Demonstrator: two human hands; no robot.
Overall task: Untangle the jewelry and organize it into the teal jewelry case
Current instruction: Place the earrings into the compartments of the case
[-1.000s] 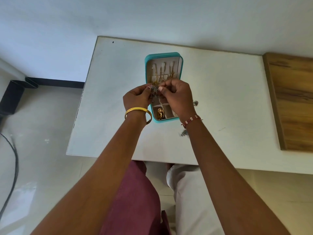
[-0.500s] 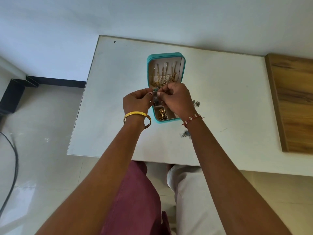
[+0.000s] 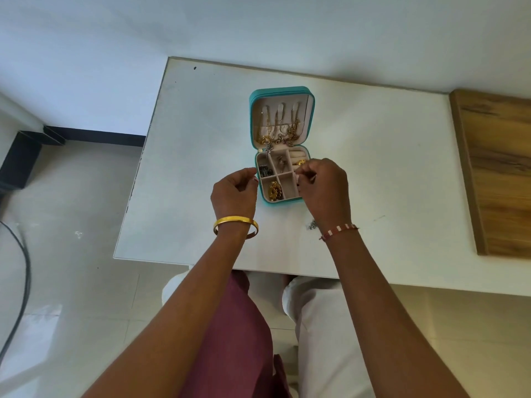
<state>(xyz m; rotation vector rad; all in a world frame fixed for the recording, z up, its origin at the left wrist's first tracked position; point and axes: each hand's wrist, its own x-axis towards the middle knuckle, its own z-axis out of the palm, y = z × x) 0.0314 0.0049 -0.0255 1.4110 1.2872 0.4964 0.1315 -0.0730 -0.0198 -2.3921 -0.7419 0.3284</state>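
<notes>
Head view looks down at a white table; the teal jewelry case lies open on it, gold chains hanging in its lid; the left hand sits just beside the case, fingers loosely curled, holding nothing; the right hand is over the case's right side, fingertips pinched together; what they pinch is too small to tell; a small dark piece of jewelry lies on the table by the right wrist.

Single head-worn wide-angle view, looking steeply down and forward over the person's forearms. Open teal square jewelry case sits near frame centre on the white rectangular table; floor shows left of the case, a wood-grain board at right edge.
</notes>
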